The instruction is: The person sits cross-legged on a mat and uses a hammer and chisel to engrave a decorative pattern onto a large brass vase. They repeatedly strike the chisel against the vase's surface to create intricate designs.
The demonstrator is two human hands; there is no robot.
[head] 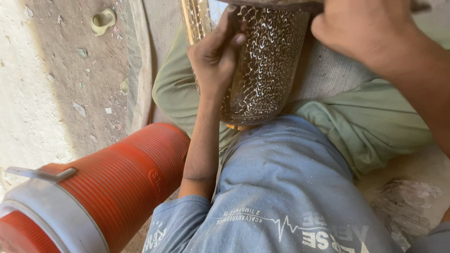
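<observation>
A brass-coloured metal vessel [267, 65] with a dense punched crescent pattern lies tilted against my lap. My left hand [215, 56] rests on its left side and pinches a thin dark tool [233, 26] upright against the patterned surface. My right hand [363, 28] is closed at the top right above the vessel, gripping a dark handle-like object [281, 4] that runs along the top edge; most of that object is cut off. My blue shirt [281, 187] fills the lower middle.
A ribbed orange insulated jug [122, 182] with a grey lid band and handle lies at the lower left. Green cloth [370, 126] is bunched under the vessel at right. Dusty ground [70, 84] with scattered chips stretches left. Crumpled clear plastic [403, 201] sits at lower right.
</observation>
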